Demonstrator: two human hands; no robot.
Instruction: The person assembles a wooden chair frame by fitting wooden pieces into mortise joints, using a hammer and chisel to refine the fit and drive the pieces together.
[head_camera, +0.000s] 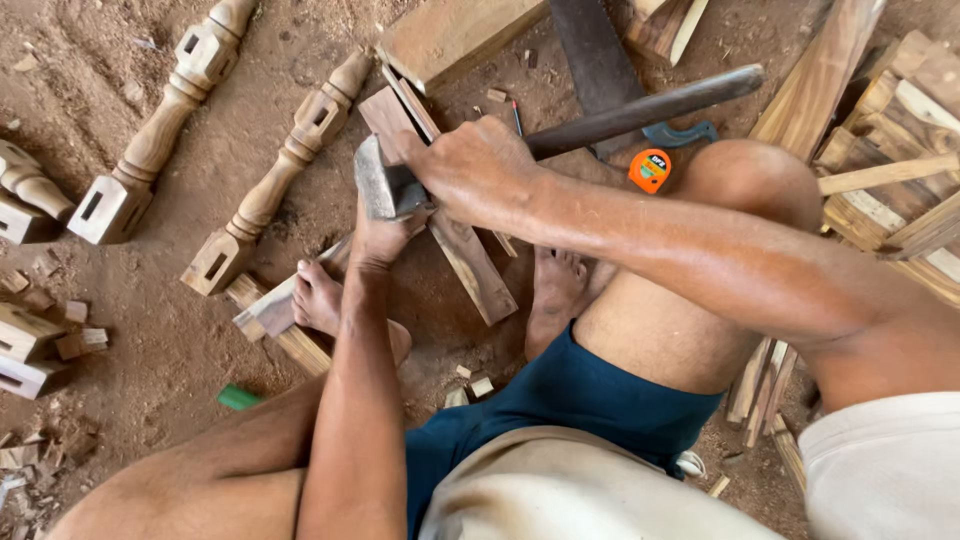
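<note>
One dark wooden plank (470, 260), flat, reddish-brown.

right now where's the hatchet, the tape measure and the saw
hatchet (378, 180), head view, on the grey metal head beside the right hand (470, 170)
tape measure (650, 170), head view, on its orange case
saw (597, 60), head view, on the dark flat blade

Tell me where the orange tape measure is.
In the head view, the orange tape measure lies on the dirt floor right of centre, just above the right forearm, beside the saw handle.
</note>
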